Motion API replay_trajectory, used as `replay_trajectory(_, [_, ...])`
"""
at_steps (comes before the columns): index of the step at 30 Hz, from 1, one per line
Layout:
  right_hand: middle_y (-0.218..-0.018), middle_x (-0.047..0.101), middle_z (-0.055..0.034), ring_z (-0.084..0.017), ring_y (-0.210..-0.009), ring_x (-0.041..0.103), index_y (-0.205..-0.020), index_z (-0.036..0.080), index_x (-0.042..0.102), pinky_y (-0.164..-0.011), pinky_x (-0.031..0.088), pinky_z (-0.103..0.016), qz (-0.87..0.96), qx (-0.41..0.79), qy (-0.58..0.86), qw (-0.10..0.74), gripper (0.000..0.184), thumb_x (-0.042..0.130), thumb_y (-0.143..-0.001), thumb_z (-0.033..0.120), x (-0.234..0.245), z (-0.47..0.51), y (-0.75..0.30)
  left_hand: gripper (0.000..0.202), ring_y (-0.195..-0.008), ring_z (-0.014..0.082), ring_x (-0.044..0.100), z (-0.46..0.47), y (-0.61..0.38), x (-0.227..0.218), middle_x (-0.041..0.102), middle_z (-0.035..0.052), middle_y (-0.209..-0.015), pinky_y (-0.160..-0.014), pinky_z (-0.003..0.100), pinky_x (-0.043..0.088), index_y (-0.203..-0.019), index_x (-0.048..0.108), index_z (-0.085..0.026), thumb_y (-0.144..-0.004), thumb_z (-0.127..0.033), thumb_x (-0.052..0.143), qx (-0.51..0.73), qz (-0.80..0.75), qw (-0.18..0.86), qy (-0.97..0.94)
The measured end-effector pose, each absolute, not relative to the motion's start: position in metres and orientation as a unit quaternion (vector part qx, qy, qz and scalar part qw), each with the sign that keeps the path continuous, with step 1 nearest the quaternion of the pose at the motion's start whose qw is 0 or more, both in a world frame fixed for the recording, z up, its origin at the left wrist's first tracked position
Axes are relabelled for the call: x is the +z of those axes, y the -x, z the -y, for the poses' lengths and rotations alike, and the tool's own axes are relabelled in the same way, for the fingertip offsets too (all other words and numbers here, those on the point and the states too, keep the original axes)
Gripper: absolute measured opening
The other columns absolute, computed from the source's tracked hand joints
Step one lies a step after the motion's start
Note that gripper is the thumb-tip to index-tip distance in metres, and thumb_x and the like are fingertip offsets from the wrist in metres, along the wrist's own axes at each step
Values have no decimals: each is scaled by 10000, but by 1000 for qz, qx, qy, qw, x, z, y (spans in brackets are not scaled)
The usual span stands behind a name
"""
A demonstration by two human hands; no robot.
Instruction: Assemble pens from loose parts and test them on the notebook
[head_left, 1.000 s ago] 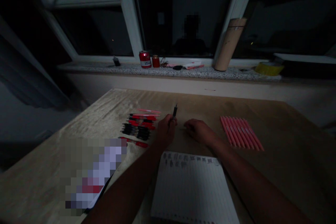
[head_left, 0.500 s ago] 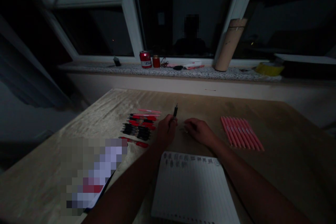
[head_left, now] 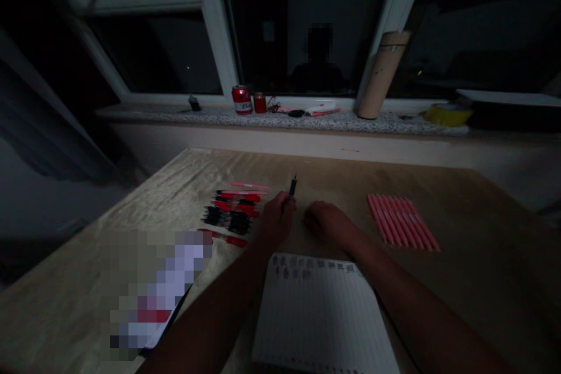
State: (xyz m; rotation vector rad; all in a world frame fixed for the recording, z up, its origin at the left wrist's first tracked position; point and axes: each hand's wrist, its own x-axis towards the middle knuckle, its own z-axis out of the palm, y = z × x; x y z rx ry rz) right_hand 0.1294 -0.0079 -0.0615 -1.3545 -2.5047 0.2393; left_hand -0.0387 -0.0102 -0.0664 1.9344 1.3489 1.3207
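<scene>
My left hand [head_left: 277, 219] is closed round a dark pen [head_left: 291, 187] whose tip sticks up and away from me. Just to its right my right hand [head_left: 326, 222] rests on the wooden table [head_left: 482, 234] with its fingers curled; whatever it may hold is too small and dark to name. Both hands sit just beyond an open lined notebook [head_left: 322, 315] with a few small marks along its top lines. A heap of red and black pen parts [head_left: 234, 207] lies left of my left hand. A neat row of pink pens [head_left: 403, 222] lies to the right.
A blurred-out flat item [head_left: 153, 289] lies at the table's near left. On the stone windowsill behind stand a red can [head_left: 242, 99], a small red jar [head_left: 260, 103], a cardboard tube [head_left: 383, 74] and a yellow tape roll [head_left: 449, 114]. The room is dim.
My right hand has shifted slightly left, closer to my left hand, and curled tighter. The left hand and its pen have stayed put.
</scene>
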Motion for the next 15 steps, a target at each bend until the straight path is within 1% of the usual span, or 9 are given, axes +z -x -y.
replay_trajectory(4, [-883,645,-84,-184,-812,572,-904,168,644,-726,361,-271,871,73,467,138,208,455,-841,229,-60,10,-128,160,-603,109,515,10,39,-67,557,-9,-649,-565,218,355,-749,523,-164,-822,-227,396,472,-493,223,-696])
replay_trajectory(10, [-847,640,-84,-189,-766,575,-864,167,641,-675,356,-272,869,63,479,111,157,517,-780,214,-59,11,-127,179,-619,113,518,10,39,-67,564,-4,-664,-584,227,366,-764,528,-163,-832,-250,387,470,-485,215,-705])
replay_trajectory(15, [-855,632,-76,-185,-772,572,-869,176,632,-677,354,-270,870,64,475,113,155,514,-785,231,-59,11,-130,183,-617,113,520,10,40,-68,576,0,-678,-576,227,371,-776,538,-162,-829,-255,390,461,-488,222,-707])
